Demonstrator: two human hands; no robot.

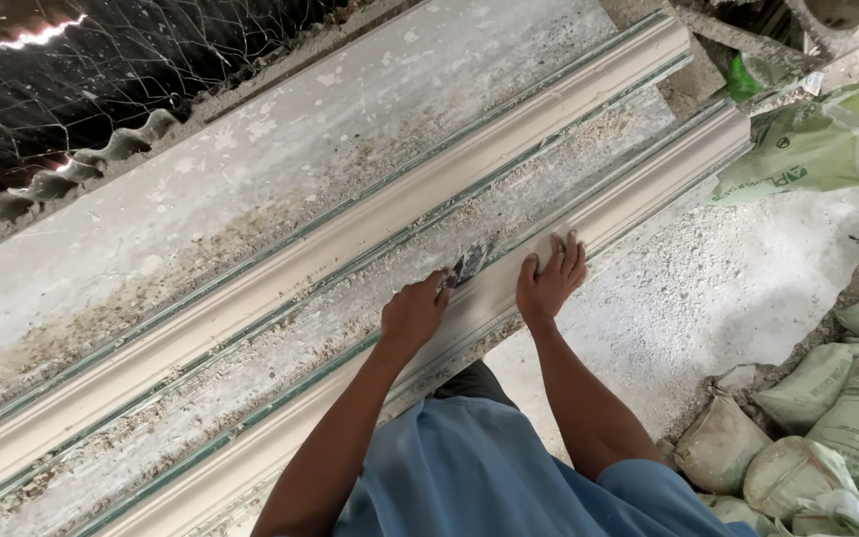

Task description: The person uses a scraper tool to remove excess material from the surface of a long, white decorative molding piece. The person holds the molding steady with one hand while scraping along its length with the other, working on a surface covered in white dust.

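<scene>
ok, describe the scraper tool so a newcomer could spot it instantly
Find the long pale workbench crossing the picture, with two cream moulding strips on it. On the nearer moulding strip, the left hand grips a small flat-bladed scraper. It is the only dark, metallic thing there, beside the flat right hand.

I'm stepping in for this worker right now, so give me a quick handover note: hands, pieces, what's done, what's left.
Left hand: closed on a small scraper, blade at the near moulding strip.
Right hand: flat, fingers spread, pressing on that same strip.
A far moulding strip lies parallel on the long bench; crumbs and dust lie between them.
Done: cannot tell how much is scraped.
Left: likely the rest of the near strip.
Filled sacks on the floor, right.
</scene>
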